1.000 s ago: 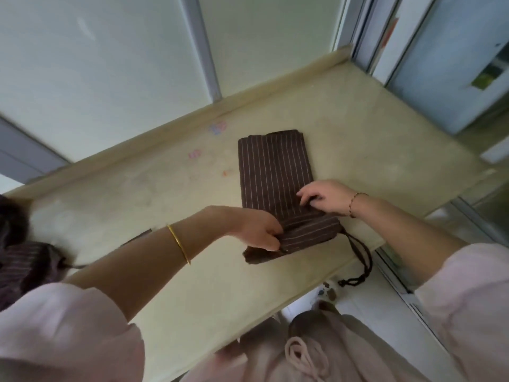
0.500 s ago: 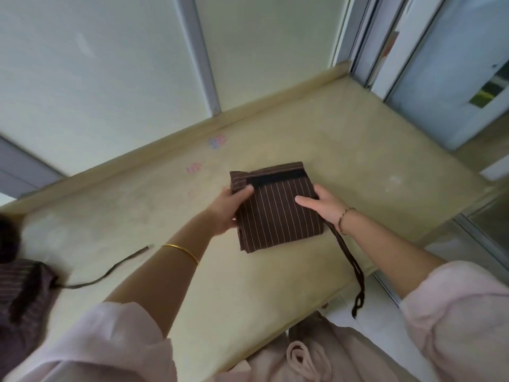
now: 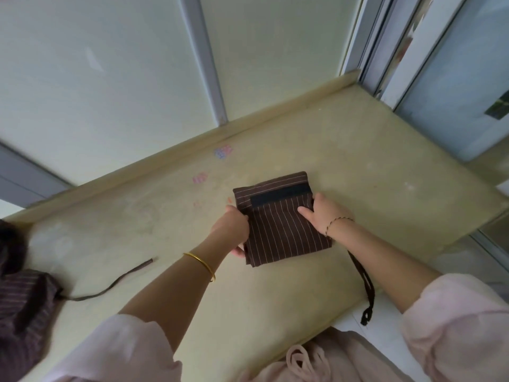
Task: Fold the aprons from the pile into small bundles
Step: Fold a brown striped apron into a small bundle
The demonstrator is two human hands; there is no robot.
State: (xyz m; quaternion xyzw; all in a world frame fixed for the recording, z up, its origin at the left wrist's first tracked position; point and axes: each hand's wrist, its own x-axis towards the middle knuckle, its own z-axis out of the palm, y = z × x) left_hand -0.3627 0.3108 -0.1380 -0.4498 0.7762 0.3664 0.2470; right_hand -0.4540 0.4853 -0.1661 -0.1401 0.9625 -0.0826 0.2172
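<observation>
A brown pinstriped apron (image 3: 278, 224), folded into a small rectangle with a black band near its far edge, lies on the yellowish counter (image 3: 358, 150). My left hand (image 3: 234, 230) grips its left edge, fingers tucked under the cloth. My right hand (image 3: 323, 213) holds the right edge, thumb on top. A dark apron tie (image 3: 365, 288) trails from under my right wrist and hangs over the counter's front edge. The pile of brown striped aprons (image 3: 24, 307) sits at the far left.
A loose strap (image 3: 110, 285) runs from the pile across the counter toward the middle. Small pink and blue stickers (image 3: 223, 151) mark the counter near the back wall. The counter's right end meets a window frame (image 3: 385, 51).
The apron was folded over from a long strip into a short rectangle with the black band on top. Both hands moved from pressing the near fold to holding the bundle's sides.
</observation>
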